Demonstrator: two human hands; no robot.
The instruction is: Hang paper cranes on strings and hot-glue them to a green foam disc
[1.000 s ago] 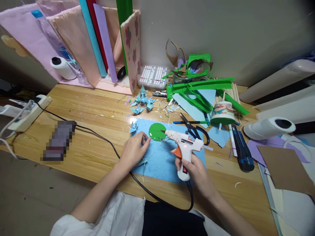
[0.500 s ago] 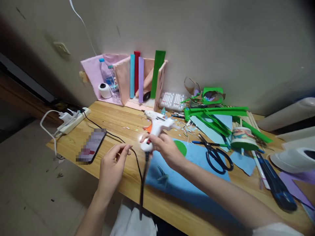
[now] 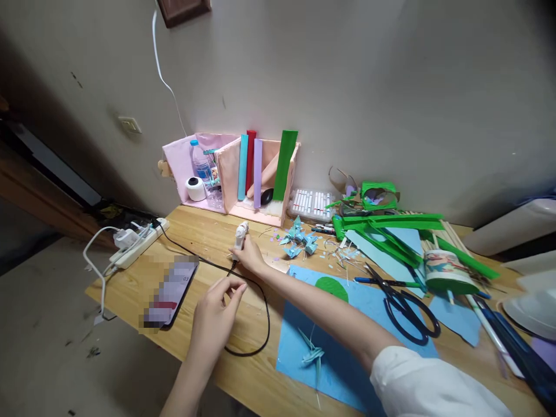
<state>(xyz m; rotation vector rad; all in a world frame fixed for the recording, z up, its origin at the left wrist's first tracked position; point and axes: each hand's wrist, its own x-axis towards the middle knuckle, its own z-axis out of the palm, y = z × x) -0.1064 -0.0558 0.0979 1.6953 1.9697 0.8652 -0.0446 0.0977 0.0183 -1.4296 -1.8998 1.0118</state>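
Observation:
My right hand [image 3: 251,255] is wrapped round the handle of a white glue gun [image 3: 241,233], reaching over the left part of the table. The gun points away from me, and much of its body is hidden. Its black cord [image 3: 266,313] curls in a loop on the wood behind my left hand. My left hand [image 3: 215,310] hovers nearer to me, thumb and fingertips pinched together; whatever is between them does not show. A folded light-blue paper crane [image 3: 313,352] with thread lies on a blue sheet [image 3: 291,339], close to a green paper disc [image 3: 332,288].
A phone [image 3: 176,289] and a power strip [image 3: 141,243] lie left. Several blue paper cranes [image 3: 297,238] and scraps sit beyond my right forearm. Black scissors [image 3: 406,313], a drum-shaped paper piece [image 3: 449,272] and a marker box [image 3: 313,204] are right. A pink divided holder [image 3: 256,215] stands behind.
My right hand has carried the glue gun left and down toward the table, turning it away from me. The cord's hanging part now loops on the table. My left hand stays pinched.

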